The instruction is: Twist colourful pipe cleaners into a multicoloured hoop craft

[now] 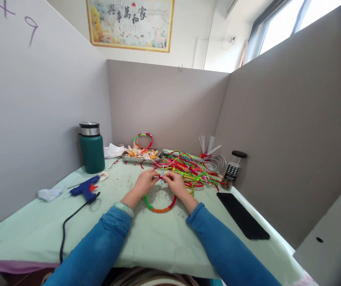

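A hoop (159, 211) wrapped in green, orange and red fuzzy stems is held over the table, its far side between my two hands. My left hand (146, 182) pinches the hoop's far left part, fingertips closed on it. Close beside it, my right hand (175, 184) is also closed, its fingertips at a small red piece on the hoop. A pale blue strip (163, 171) stands up between the fingertips. What exactly each fingertip presses is partly hidden. Just behind the hands lies a heap of colourful pipe cleaners (188, 169).
A blue glue gun (84, 189) with a black cord and a green bottle (92, 153) stand left. At the back, a metal tray (140, 160) holds paper-like pieces and another wrapped hoop (152, 142). A black slab (243, 216) and a clear jar (232, 171) are right. Partitions enclose the table.
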`<state>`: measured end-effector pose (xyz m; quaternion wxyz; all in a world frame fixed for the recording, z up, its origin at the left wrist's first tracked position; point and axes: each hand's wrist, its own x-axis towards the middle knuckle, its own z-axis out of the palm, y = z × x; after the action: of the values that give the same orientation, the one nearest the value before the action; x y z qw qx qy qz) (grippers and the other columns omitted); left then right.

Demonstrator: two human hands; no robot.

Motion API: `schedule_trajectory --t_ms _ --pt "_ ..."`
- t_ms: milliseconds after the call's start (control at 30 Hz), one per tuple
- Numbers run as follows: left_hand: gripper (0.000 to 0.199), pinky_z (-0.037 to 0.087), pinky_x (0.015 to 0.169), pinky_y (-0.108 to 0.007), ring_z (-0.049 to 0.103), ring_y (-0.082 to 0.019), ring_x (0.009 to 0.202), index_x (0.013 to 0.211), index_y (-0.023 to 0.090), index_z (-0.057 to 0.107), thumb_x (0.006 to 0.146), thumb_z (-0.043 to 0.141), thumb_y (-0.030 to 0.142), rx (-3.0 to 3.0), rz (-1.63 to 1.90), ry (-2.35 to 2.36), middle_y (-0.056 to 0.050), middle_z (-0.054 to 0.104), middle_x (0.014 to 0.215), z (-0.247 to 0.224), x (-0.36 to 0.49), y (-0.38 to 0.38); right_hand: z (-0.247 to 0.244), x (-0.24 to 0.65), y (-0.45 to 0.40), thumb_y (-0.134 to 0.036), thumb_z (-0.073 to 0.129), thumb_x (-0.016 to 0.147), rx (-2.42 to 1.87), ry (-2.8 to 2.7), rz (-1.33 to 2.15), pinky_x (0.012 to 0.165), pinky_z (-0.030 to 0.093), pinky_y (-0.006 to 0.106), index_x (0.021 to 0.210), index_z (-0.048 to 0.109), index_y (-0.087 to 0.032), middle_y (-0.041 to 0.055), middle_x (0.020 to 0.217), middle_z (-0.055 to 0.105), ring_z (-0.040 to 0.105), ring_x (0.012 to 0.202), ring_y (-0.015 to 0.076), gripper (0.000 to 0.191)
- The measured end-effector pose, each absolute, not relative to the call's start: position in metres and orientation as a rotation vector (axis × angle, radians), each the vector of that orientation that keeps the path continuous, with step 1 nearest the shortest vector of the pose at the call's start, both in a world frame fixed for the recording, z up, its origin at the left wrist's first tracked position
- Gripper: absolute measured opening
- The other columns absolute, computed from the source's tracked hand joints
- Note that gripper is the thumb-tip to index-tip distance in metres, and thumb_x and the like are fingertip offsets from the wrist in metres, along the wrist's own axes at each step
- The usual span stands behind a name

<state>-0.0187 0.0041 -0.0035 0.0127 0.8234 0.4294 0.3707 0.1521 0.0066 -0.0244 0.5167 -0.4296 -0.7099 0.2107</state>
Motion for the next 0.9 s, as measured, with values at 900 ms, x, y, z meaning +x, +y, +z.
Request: schedule_trajectory --t_ms 900 --pt "0.022 0.040 0.071 -0.024 0.056 -0.015 0.078 0.087 0.015 0.063 0.072 0.050 0.007 2.421 0.855 1.527 -0.004 0.065 0.084 -0.0080 -0.0173 0.0072 -0.0252 0.1515 0.0061 -0.034 0.058 0.076 -1.052 -1.725 0.539 0.054 0.038 0.023 0.069 0.064 -0.018 0.0010 0.063 0.063 0.052 0.059 0.0139 0.019"
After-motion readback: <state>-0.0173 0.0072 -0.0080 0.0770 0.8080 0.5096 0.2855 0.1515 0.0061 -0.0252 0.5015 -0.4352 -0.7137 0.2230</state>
